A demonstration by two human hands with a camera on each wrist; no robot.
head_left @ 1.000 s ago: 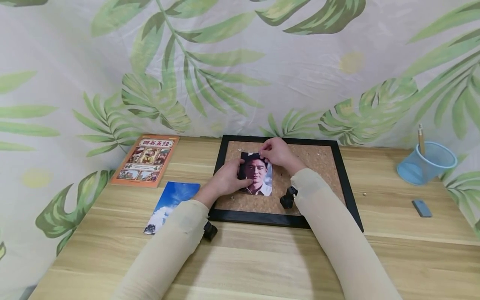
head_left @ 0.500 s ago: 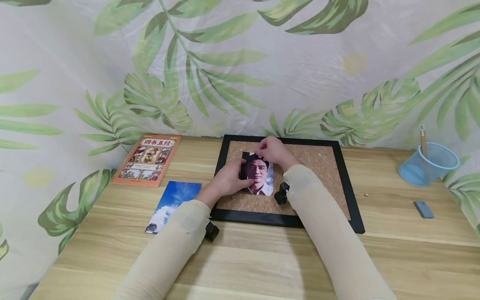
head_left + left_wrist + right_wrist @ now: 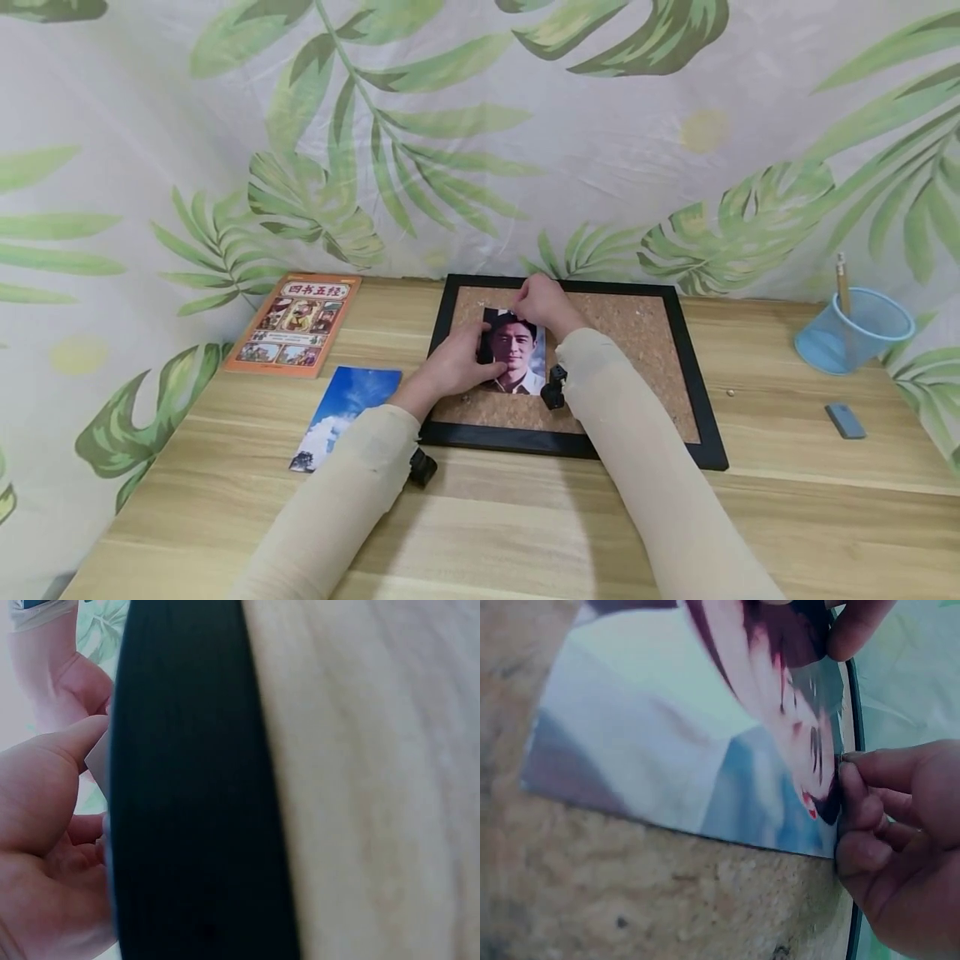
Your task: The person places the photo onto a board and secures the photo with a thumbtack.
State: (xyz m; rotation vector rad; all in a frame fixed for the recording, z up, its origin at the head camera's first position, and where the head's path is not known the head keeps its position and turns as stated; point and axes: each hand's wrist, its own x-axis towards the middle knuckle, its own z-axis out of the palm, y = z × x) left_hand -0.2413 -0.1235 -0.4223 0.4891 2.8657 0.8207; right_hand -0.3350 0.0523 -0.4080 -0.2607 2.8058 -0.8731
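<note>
One portrait photo (image 3: 523,357) on black-framed corkboard (image 3: 632,321), 9 o'clock of centre | left hand (image 3: 453,358): thumb and fingers apart, touching photo's 9 o'clock side | right hand (image 3: 546,303): fingertips together at 12 o'clock edge, anything clamped cannot be told

Beyond your desk's (image 3: 502,533) far edge hangs a wrinkled pale covering (image 3: 600,158) with green leaves and yellow spots, bordering your left edge too; soft light brightens the wood grain.
</note>
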